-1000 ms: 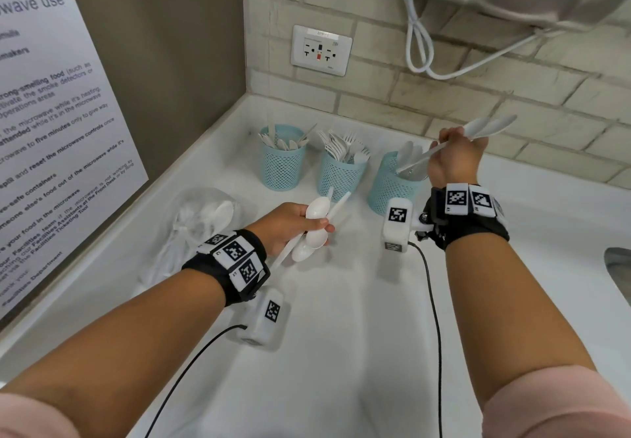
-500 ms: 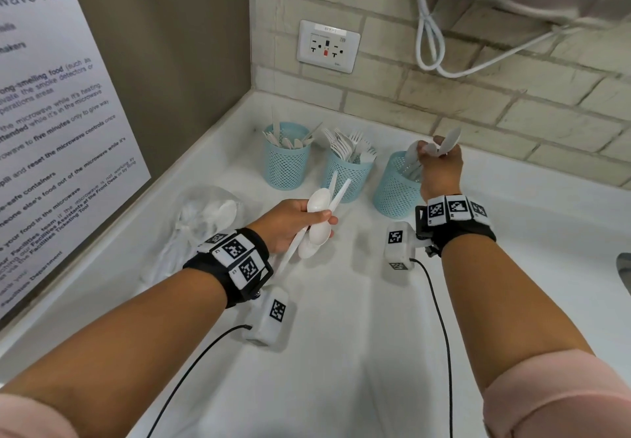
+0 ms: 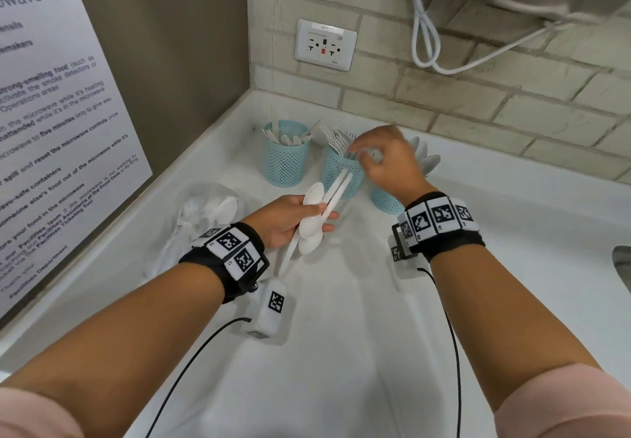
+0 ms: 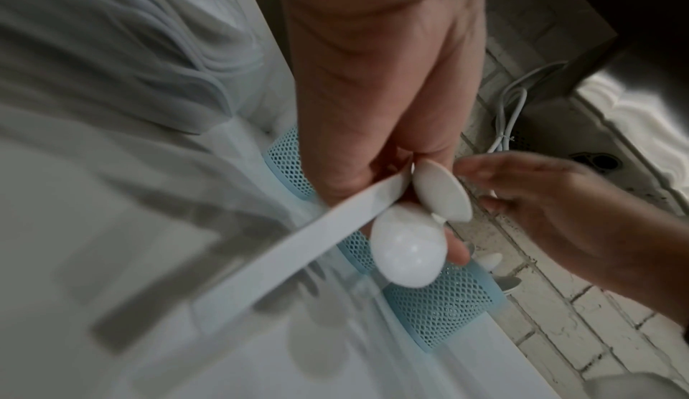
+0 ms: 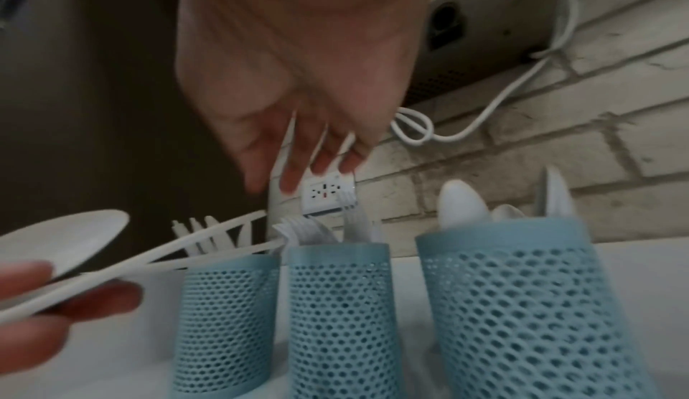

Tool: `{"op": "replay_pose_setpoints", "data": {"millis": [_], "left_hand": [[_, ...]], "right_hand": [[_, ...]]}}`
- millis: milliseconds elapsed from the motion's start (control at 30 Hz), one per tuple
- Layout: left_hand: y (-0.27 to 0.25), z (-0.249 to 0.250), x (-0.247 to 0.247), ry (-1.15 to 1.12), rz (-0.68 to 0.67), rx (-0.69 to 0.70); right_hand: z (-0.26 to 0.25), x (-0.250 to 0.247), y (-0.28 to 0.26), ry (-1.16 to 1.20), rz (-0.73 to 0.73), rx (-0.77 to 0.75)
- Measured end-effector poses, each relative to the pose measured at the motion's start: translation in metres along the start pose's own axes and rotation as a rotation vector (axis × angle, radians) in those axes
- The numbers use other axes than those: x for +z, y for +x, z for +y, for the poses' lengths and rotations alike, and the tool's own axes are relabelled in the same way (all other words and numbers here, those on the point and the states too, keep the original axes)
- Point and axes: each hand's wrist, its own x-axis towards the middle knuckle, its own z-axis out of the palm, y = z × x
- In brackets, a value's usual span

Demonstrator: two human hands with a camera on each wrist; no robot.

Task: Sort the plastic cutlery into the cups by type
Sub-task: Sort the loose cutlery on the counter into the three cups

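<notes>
Three light-blue mesh cups stand in the counter corner: the left cup (image 3: 285, 161) with knives, the middle cup (image 3: 341, 174) with forks, the right cup (image 3: 386, 200) with spoons, half hidden behind my right wrist. My left hand (image 3: 316, 222) grips a bundle of white plastic spoons (image 3: 312, 198), handles pointing toward the middle cup. My right hand (image 3: 367, 156) hovers above the middle cup, blurred, fingers loosely extended and holding nothing. The right wrist view shows those empty fingers (image 5: 294, 169) above the forks (image 5: 298, 230), and the spoon bundle (image 5: 63, 240) at lower left.
A clear plastic bag (image 3: 205, 212) with more white cutlery lies on the white counter (image 3: 341, 352) left of my left hand. A wall outlet (image 3: 326, 45) and a hanging white cable (image 3: 423, 34) sit above the cups. A sink edge (image 3: 623, 267) shows far right.
My right hand let go of its spoons at the right cup and swung left, empty, over the middle cup. My left hand lifted its spoon bundle slightly.
</notes>
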Motion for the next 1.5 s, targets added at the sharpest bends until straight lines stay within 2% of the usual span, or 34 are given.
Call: {"op": "replay_pose_setpoints", "data": {"millis": [67, 133, 333, 500, 733, 900, 967, 1067, 1267, 1500], "left_hand": [[-0.001, 0.001, 0.000, -0.002, 0.010, 0.013], [-0.002, 0.001, -0.001, 0.012, 0.020, 0.017], [-0.005, 0.000, -0.004, 0.017, 0.042, -0.023], [-0.003, 0.002, -0.009, -0.078, 0.048, -0.136], [-0.006, 0.002, -0.013, -0.209, 0.082, -0.197], [-0.006, 0.002, -0.010, -0.224, 0.104, -0.187], [-0.005, 0.003, -0.010, -0.250, 0.101, -0.183], [-0.006, 0.003, -0.012, -0.259, 0.113, -0.198], [-0.005, 0.001, -0.014, -0.318, 0.154, -0.227], [-0.003, 0.001, -0.008, -0.317, 0.174, -0.181]], "right_hand": [[-0.005, 0.009, -0.002, -0.058, -0.337, -0.012], [-0.010, 0.012, -0.004, -0.023, -0.565, 0.063], [-0.013, 0.008, -0.008, -0.127, -0.825, 0.151], [-0.014, -0.001, -0.011, 0.007, -0.804, 0.182], [-0.013, -0.002, -0.023, 0.261, -0.659, 0.314], [-0.018, -0.002, -0.025, 0.275, -0.749, 0.375], [-0.018, -0.003, -0.024, 0.254, -0.739, 0.387], [-0.013, -0.002, -0.025, 0.244, -0.673, 0.379], [-0.012, 0.005, -0.034, 0.387, -0.526, 0.406], [-0.022, 0.003, -0.036, 0.384, -0.659, 0.399]]}}
